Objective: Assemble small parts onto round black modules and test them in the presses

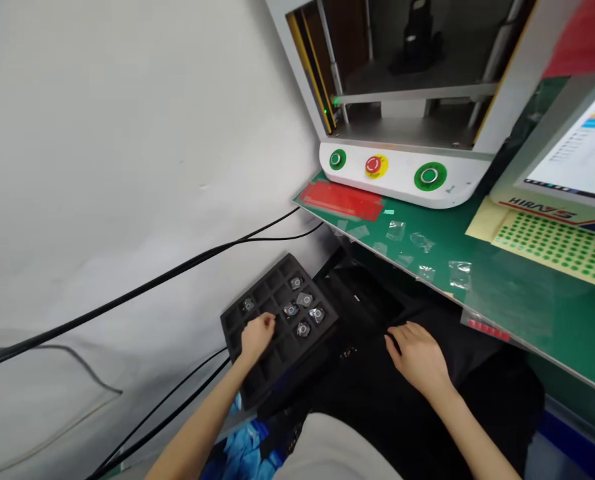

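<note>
Low on the left is a black foam tray (257,380) divided into square pockets. Several small dark parts with shiny round centres, such as this part (303,329), sit in its right-hand pockets, and one similar part (248,305) lies by itself near the left side. My left hand (258,335) is over the middle of the tray, fingers curled together; what they hold, if anything, is hidden. My right hand (420,357) lies palm down over the black cloth on my lap, thumb apart from the loosely bent fingers, with nothing seen in it.
A white machine (397,180) with green buttons and a red stop button stands on the green bench (427,250). Clear film scraps (396,231), a green-dot sticker sheet (552,243) and a monitor (577,153) are there too. Black cables (202,257) run along the wall.
</note>
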Available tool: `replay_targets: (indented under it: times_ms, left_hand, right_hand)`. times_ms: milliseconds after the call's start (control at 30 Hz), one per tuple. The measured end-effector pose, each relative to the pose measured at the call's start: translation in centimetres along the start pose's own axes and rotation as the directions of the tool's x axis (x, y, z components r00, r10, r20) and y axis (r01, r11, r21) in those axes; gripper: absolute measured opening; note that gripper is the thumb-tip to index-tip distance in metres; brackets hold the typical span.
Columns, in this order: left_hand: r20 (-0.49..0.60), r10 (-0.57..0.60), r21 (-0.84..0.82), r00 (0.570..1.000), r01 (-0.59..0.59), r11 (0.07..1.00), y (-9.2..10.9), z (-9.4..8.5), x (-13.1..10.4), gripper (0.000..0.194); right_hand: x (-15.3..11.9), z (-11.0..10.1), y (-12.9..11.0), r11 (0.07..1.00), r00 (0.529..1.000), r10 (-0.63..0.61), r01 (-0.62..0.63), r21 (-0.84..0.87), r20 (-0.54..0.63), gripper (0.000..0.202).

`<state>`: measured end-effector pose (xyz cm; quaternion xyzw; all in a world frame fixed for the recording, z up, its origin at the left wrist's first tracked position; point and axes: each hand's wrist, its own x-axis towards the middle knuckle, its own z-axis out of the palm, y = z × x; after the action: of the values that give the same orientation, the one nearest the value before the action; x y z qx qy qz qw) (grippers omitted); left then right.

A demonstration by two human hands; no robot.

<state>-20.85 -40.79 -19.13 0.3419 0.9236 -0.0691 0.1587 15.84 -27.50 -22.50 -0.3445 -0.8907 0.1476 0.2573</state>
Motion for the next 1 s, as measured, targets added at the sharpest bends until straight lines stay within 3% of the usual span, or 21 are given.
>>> replay_targets:
  times_ms: [100,167,367,567,733,1000]
  left_hand:
    - [0.005,-0.115,-0.023,0.993,0.116,0.993,-3.5,0.3,1.5,0.027]
    - [0.023,-0.107,-0.062,0.994,0.108,0.992,-4.0,1.0,2.1,0.027]
    - [0.053,0.010,-0.170,0.999,-0.001,0.985,-0.8,2.9,4.0,0.029]
    - [0.113,-0.141,-0.133,0.984,0.156,0.979,0.7,2.4,5.2,0.031]
    - [0.132,-0.200,-0.153,0.971,0.220,0.964,1.2,2.8,4.9,0.033]
    - [0.088,-0.263,-0.327,0.961,0.277,0.904,2.1,4.0,4.5,0.031]
  right_hand:
    - [0.0,-0.2,0.1,1.000,1.000,-0.014,0.014,-0.018,0.010,0.023]
    - [0.1,-0.2,0.2,1.000,1.000,-0.020,0.020,-0.023,0.016,0.023]
    - [0.3,-0.3,0.1,0.999,0.999,-0.010,0.011,-0.047,0.030,0.023]
    - [0.3,-0.3,0.0,0.998,0.999,0.006,-0.004,-0.057,0.034,0.023]
    - [0.1,-0.2,-0.1,0.998,0.999,0.022,-0.021,-0.060,0.029,0.023]
    - [0.2,-0.2,-0.2,0.998,0.999,0.035,-0.034,-0.054,0.026,0.023]
